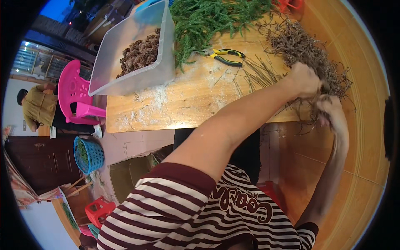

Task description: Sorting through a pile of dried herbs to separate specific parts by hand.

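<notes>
At the right end of the table, a tangled heap of thin brown twigs (298,39) spills toward the edge. My left hand (305,80) reaches across and is closed on part of this tangle. Close beside it, over the near corner, my right hand (331,109) is closed on brown twigs as well, slightly blurred. Loose ends hang down below the table edge by the right hand. Left of the heap lies a spread of straight thin brown stems (260,71). Pliers with yellow and black handles (228,57) rest beyond them.
A clear plastic bin (166,68) of pine cones (141,54) stands at the table's left, beside piled green artificial sprigs (208,18). White flakes dot the wooden table (183,106). A pink chair (71,89), blue basket (88,155) and another person (41,104) are at left; a tiled wall is right.
</notes>
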Available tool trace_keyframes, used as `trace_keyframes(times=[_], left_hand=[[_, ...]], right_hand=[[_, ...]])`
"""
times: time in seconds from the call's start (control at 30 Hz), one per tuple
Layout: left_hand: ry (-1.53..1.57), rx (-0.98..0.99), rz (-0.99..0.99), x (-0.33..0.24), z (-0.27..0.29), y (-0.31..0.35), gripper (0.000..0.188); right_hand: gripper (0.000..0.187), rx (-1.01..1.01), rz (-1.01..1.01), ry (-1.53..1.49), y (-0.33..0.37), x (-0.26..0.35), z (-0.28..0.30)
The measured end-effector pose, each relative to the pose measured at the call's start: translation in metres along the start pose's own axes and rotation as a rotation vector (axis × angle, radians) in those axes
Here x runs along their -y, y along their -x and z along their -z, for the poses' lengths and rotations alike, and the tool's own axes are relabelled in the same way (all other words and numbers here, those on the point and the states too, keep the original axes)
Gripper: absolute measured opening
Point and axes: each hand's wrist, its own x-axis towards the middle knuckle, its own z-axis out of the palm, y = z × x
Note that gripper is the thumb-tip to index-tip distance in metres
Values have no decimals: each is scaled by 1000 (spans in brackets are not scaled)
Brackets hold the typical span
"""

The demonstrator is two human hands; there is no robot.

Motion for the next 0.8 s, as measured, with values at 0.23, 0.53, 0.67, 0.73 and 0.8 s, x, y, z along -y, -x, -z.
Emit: trace_keyframes(times=[0.23,0.53,0.67,0.73,0.8], left_hand=[[130,-42,-37,12,22,17,30],[430,-643,-209,22,29,102,34],[1030,-266,160,17,52,142,30],[1164,-247,188,16,64,154,28],[1388,-216,263,15,72,164,25]], right_hand=[[18,71,102,-455,28,-2,10],[29,-26,243,-495,39,13,-25],[22,167,259,-588,29,20,-50],[21,227,225,-585,24,30,-62],[20,299,201,-587,24,36,-70]])
